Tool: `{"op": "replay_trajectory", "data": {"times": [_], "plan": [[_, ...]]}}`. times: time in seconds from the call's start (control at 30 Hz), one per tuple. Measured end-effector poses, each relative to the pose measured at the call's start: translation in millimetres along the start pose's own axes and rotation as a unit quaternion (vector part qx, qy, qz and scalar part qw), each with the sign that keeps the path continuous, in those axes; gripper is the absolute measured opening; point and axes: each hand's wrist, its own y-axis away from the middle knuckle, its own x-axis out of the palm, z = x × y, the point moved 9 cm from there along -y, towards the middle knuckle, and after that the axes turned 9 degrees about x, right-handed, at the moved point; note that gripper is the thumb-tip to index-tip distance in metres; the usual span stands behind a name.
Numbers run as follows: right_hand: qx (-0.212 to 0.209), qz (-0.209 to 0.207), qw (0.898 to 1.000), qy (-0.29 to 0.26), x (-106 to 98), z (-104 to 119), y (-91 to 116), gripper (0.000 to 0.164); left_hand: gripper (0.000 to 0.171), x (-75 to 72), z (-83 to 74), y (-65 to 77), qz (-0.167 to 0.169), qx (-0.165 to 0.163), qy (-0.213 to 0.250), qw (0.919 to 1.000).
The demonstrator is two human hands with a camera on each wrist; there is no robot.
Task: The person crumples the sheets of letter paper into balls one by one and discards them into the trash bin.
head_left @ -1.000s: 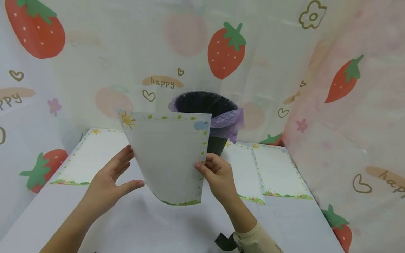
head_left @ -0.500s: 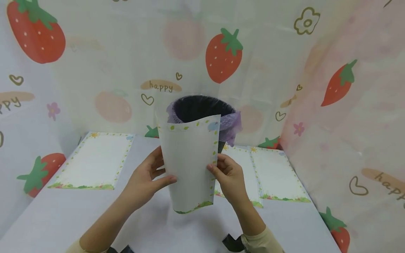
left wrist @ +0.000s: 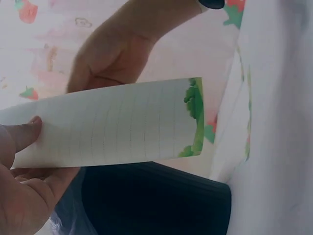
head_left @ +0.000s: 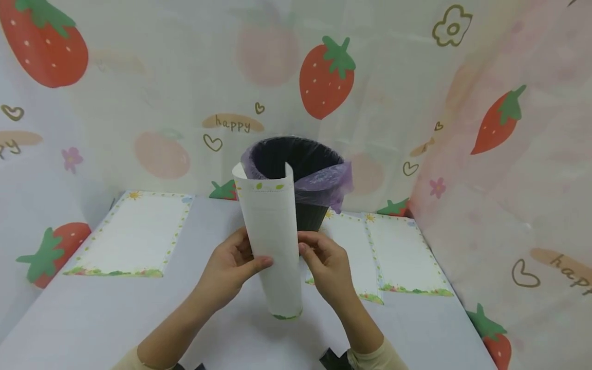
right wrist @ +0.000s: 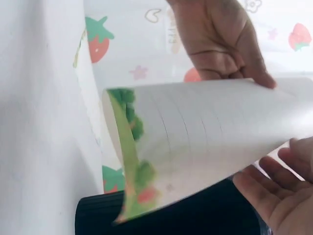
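Note:
A sheet of lined paper (head_left: 273, 226) with a leaf-and-grass printed border is bent into a loose upright roll above the table. My left hand (head_left: 226, 267) holds its left side, thumb across the front and fingers behind. At the opposite side, my right hand (head_left: 329, 264) has its thumb and curled fingers at the roll's edge. In the left wrist view, the left thumb (left wrist: 30, 132) presses on the ruled face. The right wrist view shows the right fingers (right wrist: 259, 191) beneath the curved paper (right wrist: 195, 122). The roll's inner side is mostly hidden.
Behind the roll stands a dark trash can (head_left: 312, 216) lined with a purple plastic bag (head_left: 324, 185). One bordered sheet (head_left: 134, 234) lies flat at left on the white table (head_left: 185, 329); two more sheets (head_left: 409, 257) lie at right. Strawberry-print cloth (head_left: 185, 67) surrounds the table.
The left hand has moved right and taken hold of the sheet's left side. The sheet has gone from nearly flat to a narrow roll, and the hands have drawn closer together.

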Motion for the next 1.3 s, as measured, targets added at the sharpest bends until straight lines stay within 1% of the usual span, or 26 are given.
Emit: {"op": "replay_trajectory", "data": {"times": [0.07,0.13,0.2,0.27,0.33,0.4,0.67,0.8,0.93,0.97,1.0,1.03,1.1,1.13,1.2,1.23,1.3], "plan": [[0.012,0.035,0.999,-0.006,6.1,1.9,2.6,0.024,0.065,1.3,-0.5,0.1,-0.001,0.005,0.003,1.0000],[0.021,0.068,0.997,0.004,12.5,3.8,5.3,0.030,0.062,2.3,-0.7,0.1,-0.005,0.007,-0.002,1.0000],[0.026,0.090,0.995,0.019,17.6,4.7,7.2,0.037,0.059,2.8,-0.6,0.3,-0.008,0.005,-0.016,0.9998],[0.030,0.101,0.994,0.034,20.8,4.6,8.4,0.044,0.057,2.7,0.2,0.8,-0.013,0.000,-0.028,0.9995],[0.034,0.100,0.993,0.043,21.7,2.6,8.6,0.047,0.056,2.2,1.7,1.6,-0.021,-0.007,-0.036,0.9991],[0.043,0.097,0.994,0.035,21.8,-1.0,8.1,0.045,0.057,1.3,3.6,2.3,-0.029,-0.014,-0.039,0.9987],[0.105,0.071,0.992,-0.027,18.5,-16.5,3.2,0.036,0.058,-5.4,11.5,2.7,-0.048,-0.045,-0.047,0.9967],[0.134,0.065,0.986,-0.074,16.4,-23.5,0.6,0.033,0.059,-10.5,11.7,1.4,-0.056,-0.053,-0.030,0.9966],[0.159,0.075,0.978,-0.111,18.4,-30.2,0.2,0.031,0.060,-14.4,10.9,1.5,-0.077,-0.042,-0.022,0.9959],[0.165,0.077,0.976,-0.117,19.1,-31.4,0.4,0.030,0.057,-15.2,10.4,1.8,-0.084,-0.034,-0.024,0.9956],[0.169,0.079,0.975,-0.121,19.8,-32.4,0.6,0.030,0.054,-16.1,9.2,2.3,-0.092,-0.021,-0.036,0.9949],[0.172,0.081,0.974,-0.125,20.3,-32.9,0.7,0.029,0.049,-16.3,6.7,2.6,-0.095,-0.001,-0.051,0.9941],[0.175,0.086,0.972,-0.132,21.6,-33.0,1.0,0.029,0.041,-13.8,-2.2,3.2,-0.089,0.059,-0.087,0.9906],[0.174,0.088,0.972,-0.135,21.9,-32.5,1.1,0.029,0.037,-11.6,-8.0,3.4,-0.080,0.096,-0.104,0.9867],[0.170,0.090,0.971,-0.139,21.4,-31.4,1.1,0.029,0.034,-6.5,-19.5,4.5,-0.054,0.164,-0.143,0.9746],[0.168,0.090,0.972,-0.140,20.9,-30.8,1.0,0.029,0.038,-3.3,-24.7,4.8,-0.036,0.195,-0.152,0.9684],[0.167,0.090,0.972,-0.140,19.3,-30.2,0.9,0.029,0.052,1.6,-32.0,4.6,0.000,0.234,-0.164,0.9584]]}}
